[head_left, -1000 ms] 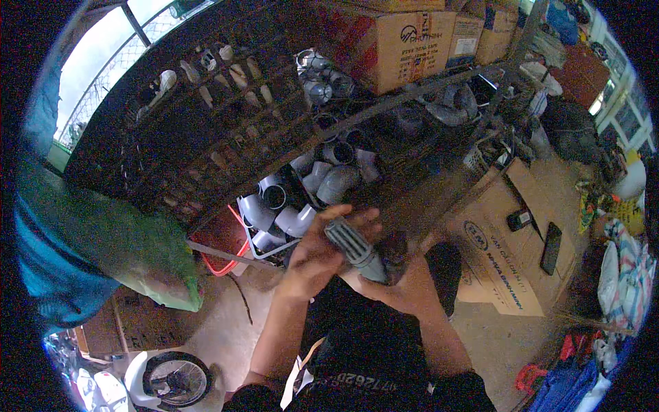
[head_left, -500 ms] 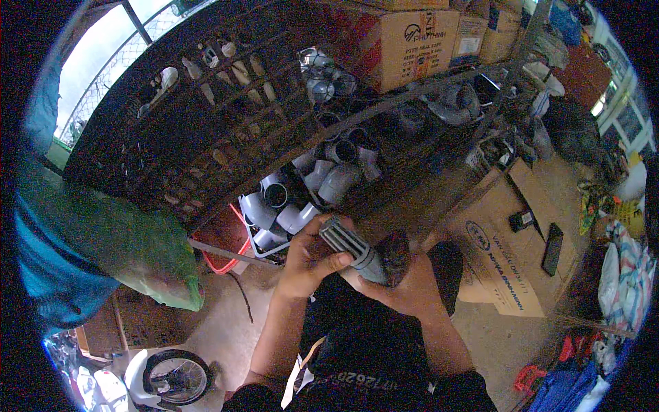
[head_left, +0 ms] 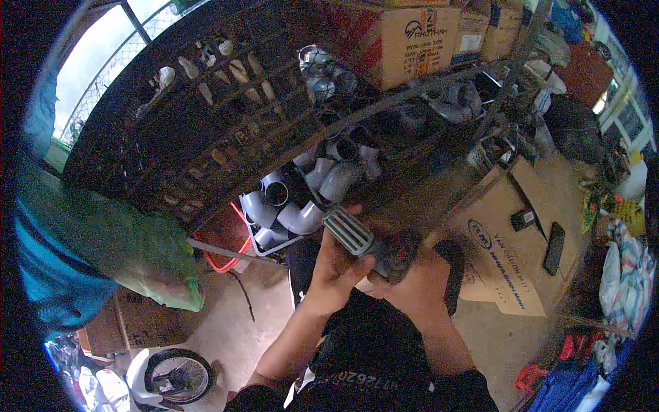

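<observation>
Between my hands, above my lap, is a grey plastic strainer (head_left: 348, 232) with long slots along its side. My left hand (head_left: 336, 268) is closed round its slotted end, thumb underneath and fingers behind. My right hand (head_left: 415, 281) is closed at the other end, around a dark piece (head_left: 395, 255) set against the strainer. Shadow and fingers hide the join, and I cannot tell what the dark piece is or whether it is fixed to the strainer.
Grey pipe elbows (head_left: 340, 180) fill bins beyond my hands, beside a red basket (head_left: 230, 257). A dark rack (head_left: 226, 147) of small fittings stands far left. Right, a flattened carton (head_left: 504, 268) carries a phone-like black object (head_left: 552, 248). A green sack (head_left: 147, 261) lies left.
My left hand has shifted right, toward my right hand. The strainer has rolled so its slotted face shows more, and its grey tapered end is now covered.
</observation>
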{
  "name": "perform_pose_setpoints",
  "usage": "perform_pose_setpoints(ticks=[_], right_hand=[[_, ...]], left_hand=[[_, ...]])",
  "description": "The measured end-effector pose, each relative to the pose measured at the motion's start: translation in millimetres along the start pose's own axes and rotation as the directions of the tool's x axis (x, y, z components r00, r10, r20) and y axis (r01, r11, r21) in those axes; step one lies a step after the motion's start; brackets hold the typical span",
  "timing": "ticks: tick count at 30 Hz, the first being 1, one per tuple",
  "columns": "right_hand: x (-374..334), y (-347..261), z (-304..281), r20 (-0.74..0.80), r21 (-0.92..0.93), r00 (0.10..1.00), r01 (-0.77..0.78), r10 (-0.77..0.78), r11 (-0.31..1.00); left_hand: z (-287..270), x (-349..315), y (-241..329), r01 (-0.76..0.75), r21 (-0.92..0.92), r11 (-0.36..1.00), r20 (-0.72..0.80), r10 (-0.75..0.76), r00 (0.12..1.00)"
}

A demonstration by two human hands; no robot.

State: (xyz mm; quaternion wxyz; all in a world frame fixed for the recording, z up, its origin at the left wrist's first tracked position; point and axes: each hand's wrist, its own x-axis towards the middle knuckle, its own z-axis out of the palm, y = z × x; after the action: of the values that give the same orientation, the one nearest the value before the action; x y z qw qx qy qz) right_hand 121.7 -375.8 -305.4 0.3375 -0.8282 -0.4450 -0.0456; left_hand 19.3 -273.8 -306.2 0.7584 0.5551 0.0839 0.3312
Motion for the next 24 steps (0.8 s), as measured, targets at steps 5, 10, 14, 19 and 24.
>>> perform_pose_setpoints(ticks=[5,10,14,19,24], right_hand=[[-2.0,-3.0,-3.4,0.037,-0.038,0.998,-0.041,0.043,0.998],[-2.8,-0.9,1.5,-0.019,-0.059,1.000,0.005,-0.006,0.998],[-3.8,0.0,2.7,-0.027,-0.032,1.000,-0.002,0.001,0.999],[-4.9,-0.2,4.2,-0.023,-0.045,1.000,0.009,-0.010,0.999],[-3.5,0.7,4.5,-0.042,-0.037,0.999,0.032,-0.034,0.999]], left_hand=[[12.4,-2.6,-10.2,0.044,-0.283,0.958,-0.097,-0.074,0.992],[18.7,-5.6,-17.4,0.038,-0.282,0.959,-0.210,-0.100,0.973],[16.4,-6.4,-21.0,0.013,-0.251,0.968,-0.228,-0.072,0.971],[14.4,-9.5,-24.0,0.042,-0.200,0.979,-0.232,-0.089,0.969],[14.0,-9.7,-23.3,-0.023,-0.136,0.990,-0.189,-0.003,0.982]])
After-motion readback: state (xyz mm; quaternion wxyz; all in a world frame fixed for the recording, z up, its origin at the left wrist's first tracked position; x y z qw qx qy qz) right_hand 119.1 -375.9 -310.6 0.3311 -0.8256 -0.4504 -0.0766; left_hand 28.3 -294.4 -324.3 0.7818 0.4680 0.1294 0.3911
